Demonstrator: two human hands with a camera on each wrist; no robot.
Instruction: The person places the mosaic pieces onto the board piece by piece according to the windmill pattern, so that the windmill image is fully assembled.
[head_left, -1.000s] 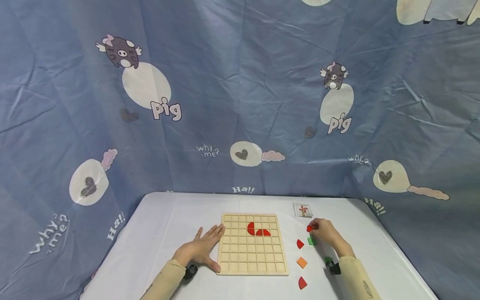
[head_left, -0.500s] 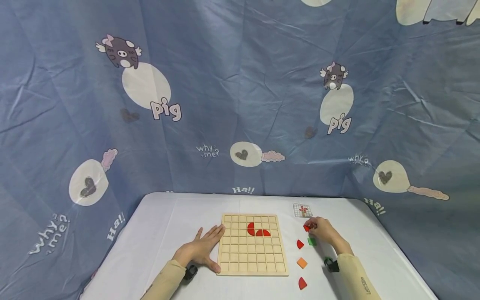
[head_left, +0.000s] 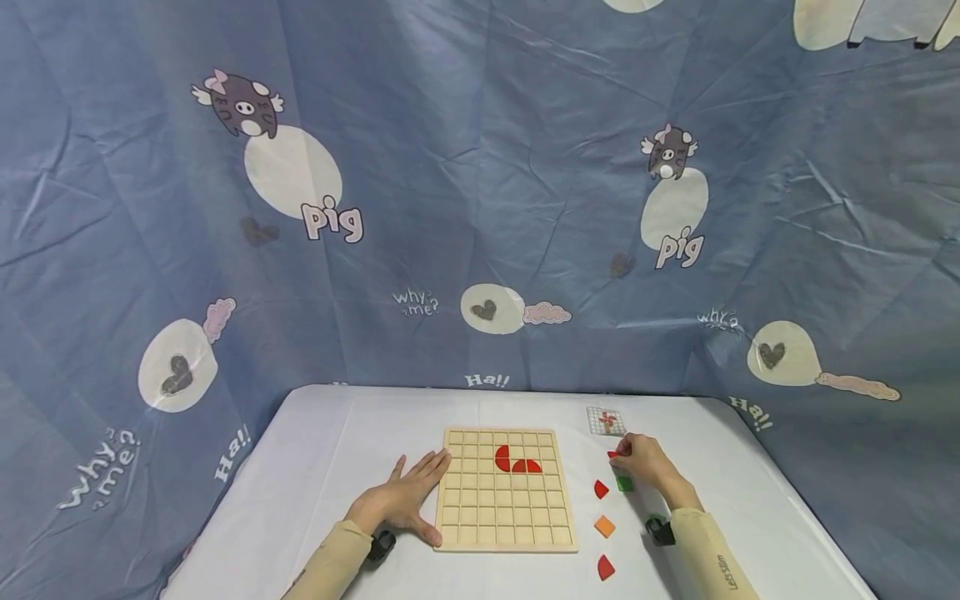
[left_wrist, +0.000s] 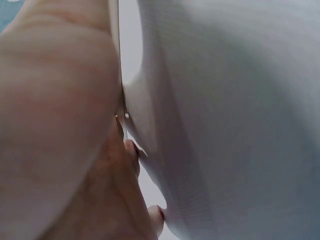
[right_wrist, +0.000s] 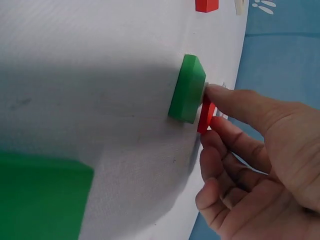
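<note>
My left hand (head_left: 401,500) lies with fingers spread at the left edge of a wooden grid board (head_left: 506,517), fingertips and thumb on its rim. In the left wrist view, the hand (left_wrist: 115,195) shows close up. Between thumb and fingers, my right hand (head_left: 656,468) pinches a red piece (right_wrist: 206,116) low over the tablecloth; its full outline is hidden. Just beside it is a green block (right_wrist: 187,92), also visible in the head view. Red quarter-circle pieces (head_left: 527,466) sit in cells toward the board's upper part.
A card with a grid picture (head_left: 606,421) lies beyond my right hand. Right of the board are a red quarter-circle piece (head_left: 601,489), an orange square (head_left: 604,526) and another red quarter-circle (head_left: 605,567). A second green block (right_wrist: 40,195) lies near my right wrist.
My right hand has shifted slightly left and away from me, and the red piece it pinches has moved left with it. The left hand and the board have stayed put.
</note>
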